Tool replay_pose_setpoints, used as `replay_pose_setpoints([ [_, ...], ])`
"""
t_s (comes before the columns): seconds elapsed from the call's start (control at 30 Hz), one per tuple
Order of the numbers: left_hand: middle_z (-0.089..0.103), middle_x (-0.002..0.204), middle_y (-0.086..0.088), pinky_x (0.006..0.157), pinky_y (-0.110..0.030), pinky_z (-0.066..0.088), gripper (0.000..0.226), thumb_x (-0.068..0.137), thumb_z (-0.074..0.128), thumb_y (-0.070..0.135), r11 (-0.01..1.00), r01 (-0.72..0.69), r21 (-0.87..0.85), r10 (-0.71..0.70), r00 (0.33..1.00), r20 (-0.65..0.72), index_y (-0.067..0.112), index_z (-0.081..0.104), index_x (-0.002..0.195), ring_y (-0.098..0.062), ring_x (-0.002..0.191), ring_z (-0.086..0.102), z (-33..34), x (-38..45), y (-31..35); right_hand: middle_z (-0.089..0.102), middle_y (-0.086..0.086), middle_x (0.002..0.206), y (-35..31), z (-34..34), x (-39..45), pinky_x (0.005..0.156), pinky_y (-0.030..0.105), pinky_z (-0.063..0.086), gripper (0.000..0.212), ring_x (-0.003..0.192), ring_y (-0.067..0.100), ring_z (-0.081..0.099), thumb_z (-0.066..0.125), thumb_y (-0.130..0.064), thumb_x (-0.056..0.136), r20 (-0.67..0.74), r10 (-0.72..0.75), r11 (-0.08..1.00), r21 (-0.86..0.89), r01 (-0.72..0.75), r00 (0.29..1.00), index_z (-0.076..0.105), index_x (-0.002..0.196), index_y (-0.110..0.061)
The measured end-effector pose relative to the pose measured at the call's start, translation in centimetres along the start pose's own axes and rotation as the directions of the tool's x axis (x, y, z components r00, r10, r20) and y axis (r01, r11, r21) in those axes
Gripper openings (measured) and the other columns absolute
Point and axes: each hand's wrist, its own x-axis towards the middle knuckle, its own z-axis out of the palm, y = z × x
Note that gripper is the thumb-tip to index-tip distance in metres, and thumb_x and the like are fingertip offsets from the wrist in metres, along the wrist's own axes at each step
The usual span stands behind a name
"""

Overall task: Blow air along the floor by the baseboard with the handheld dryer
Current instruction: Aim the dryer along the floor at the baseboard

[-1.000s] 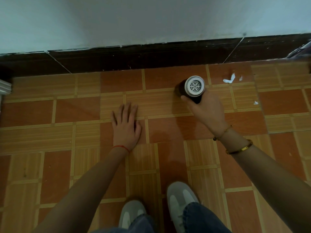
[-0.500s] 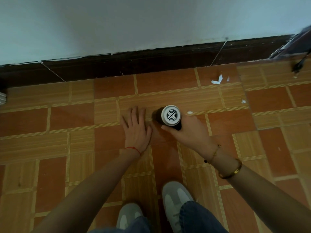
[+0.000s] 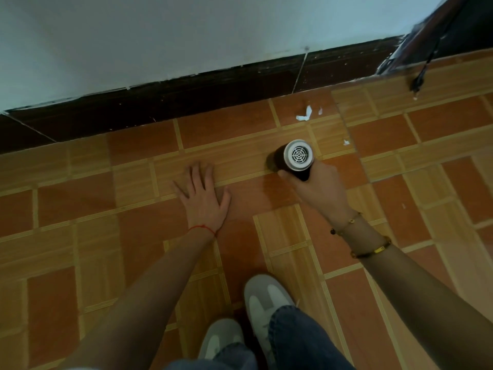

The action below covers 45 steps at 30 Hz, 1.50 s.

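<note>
My right hand (image 3: 318, 190) grips the handle of a dark handheld dryer (image 3: 294, 157). Its white grilled rear end faces the camera and its nozzle points down and away at the floor. The dryer hovers over the orange and tan tiled floor (image 3: 133, 198), a short way in front of the dark brown baseboard (image 3: 186, 100) below the pale wall. My left hand (image 3: 204, 194) lies flat on the tiles, fingers spread, to the left of the dryer and apart from it.
White paper scraps (image 3: 304, 114) lie near the baseboard beyond the dryer, with a smaller one (image 3: 346, 142) to its right. A black cable end (image 3: 417, 82) hangs at the upper right beside a dark object (image 3: 400, 53). My grey shoes (image 3: 262, 297) stand at the bottom.
The dryer and my right hand have shifted right, away from my left hand, which stays flat on the floor. The view has tilted and turned toward the right.
</note>
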Motion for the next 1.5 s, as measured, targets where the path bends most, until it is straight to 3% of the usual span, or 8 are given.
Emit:
replay_pose_setpoints([
  [0.17, 0.019, 0.164, -0.011, 0.117, -0.069, -0.001, 0.067, 0.096, 0.034, 0.054, 1.000, 0.003, 0.001, -0.003, 1.000, -0.007, 0.021, 0.026, 0.154, -0.031, 0.153, 0.009, 0.2, 0.1, -0.1, 0.053, -0.025, 0.065, -0.7, 0.0, -0.8, 0.052, 0.004, 0.037, 0.046, 0.064, -0.007, 0.053, 0.067, -0.060, 0.078, 0.089, -0.008, 0.998, 0.067, 0.002, 0.996, 0.067, 0.103, -0.021],
  [0.27, 0.019, 0.164, -0.010, 0.117, -0.070, 0.000, 0.066, 0.097, 0.039, 0.052, 1.000, 0.005, -0.008, -0.005, 1.000, -0.019, 0.021, 0.027, 0.154, -0.031, 0.153, 0.010, 0.2, 0.0, -0.1, 0.062, -0.017, 0.074, -0.8, -1.0, -0.5, 0.057, 0.002, 0.038, 0.050, 0.073, -0.002, 0.060, 0.067, -0.058, 0.078, -0.049, 0.023, 0.994, 0.111, -0.017, 0.999, 0.068, 0.109, -0.019],
  [0.43, 0.020, 0.163, -0.011, 0.118, -0.069, -0.001, 0.067, 0.096, 0.037, 0.052, 1.000, 0.003, -0.011, -0.003, 1.000, -0.021, 0.020, 0.028, 0.154, -0.031, 0.152, 0.011, 0.3, 0.0, -0.2, 0.066, -0.001, 0.082, 0.2, -2.3, 0.0, 0.062, 0.026, 0.043, 0.050, 0.084, 0.020, 0.066, 0.067, -0.055, 0.081, -0.066, 0.085, 0.996, -0.002, -0.085, 0.994, 0.066, 0.109, -0.013],
  [0.63, 0.023, 0.161, -0.012, 0.117, -0.070, 0.002, 0.066, 0.097, 0.039, 0.053, 1.000, -0.003, -0.022, 0.002, 0.999, -0.034, 0.020, 0.029, 0.153, -0.032, 0.152, 0.013, 0.3, 0.0, -0.2, 0.056, -0.021, 0.073, -0.5, -0.2, -1.2, 0.053, 0.012, 0.034, 0.048, 0.076, 0.006, 0.060, 0.067, -0.059, 0.078, 0.046, 0.022, 0.999, -0.024, -0.021, 0.999, 0.066, 0.108, -0.021],
  [0.97, 0.022, 0.162, -0.012, 0.116, -0.071, 0.003, 0.067, 0.097, 0.036, 0.054, 1.000, -0.013, -0.019, 0.012, 0.999, -0.031, 0.021, 0.027, 0.154, -0.032, 0.152, 0.012, 0.1, 0.0, -0.2, 0.050, -0.028, 0.073, -1.5, 0.8, -0.7, 0.061, 0.016, 0.040, 0.057, 0.080, 0.004, 0.057, 0.067, -0.063, 0.075, 0.113, -0.013, 1.000, 0.012, 0.012, 0.994, 0.062, 0.116, -0.023],
  [1.2, 0.022, 0.162, -0.012, 0.117, -0.070, 0.004, 0.066, 0.097, 0.035, 0.055, 1.000, -0.012, -0.001, 0.012, 1.000, -0.021, 0.020, 0.028, 0.153, -0.032, 0.152, 0.013, 0.1, 0.0, -0.2, 0.069, -0.009, 0.100, -2.5, 1.1, -0.5, 0.074, 0.020, 0.048, 0.057, 0.096, 0.009, 0.062, 0.070, -0.056, 0.078, 0.096, -0.009, 0.997, 0.071, 0.002, 0.995, 0.060, 0.124, -0.023],
  [1.37, 0.022, 0.162, -0.011, 0.116, -0.071, 0.005, 0.068, 0.096, 0.036, 0.055, 1.000, -0.011, -0.009, 0.011, 1.000, -0.029, 0.020, 0.028, 0.153, -0.032, 0.153, 0.013, 0.2, 0.1, -0.3, 0.067, -0.012, 0.099, -3.5, 1.2, -0.3, 0.061, 0.007, 0.034, 0.057, 0.090, 0.004, 0.059, 0.068, -0.058, 0.079, 0.141, -0.022, 0.999, 0.036, 0.017, 0.990, 0.058, 0.124, -0.024],
  [1.5, 0.021, 0.163, -0.011, 0.117, -0.070, 0.004, 0.067, 0.096, 0.039, 0.054, 1.000, -0.014, -0.020, 0.013, 0.999, -0.036, 0.021, 0.028, 0.154, -0.031, 0.153, 0.013, 0.3, 0.1, -0.4, 0.070, -0.004, 0.108, -4.3, 1.1, 0.0, 0.072, 0.021, 0.047, 0.058, 0.100, 0.013, 0.064, 0.068, -0.056, 0.080, 0.140, -0.015, 0.999, 0.050, 0.008, 0.990, 0.057, 0.126, -0.023],
])
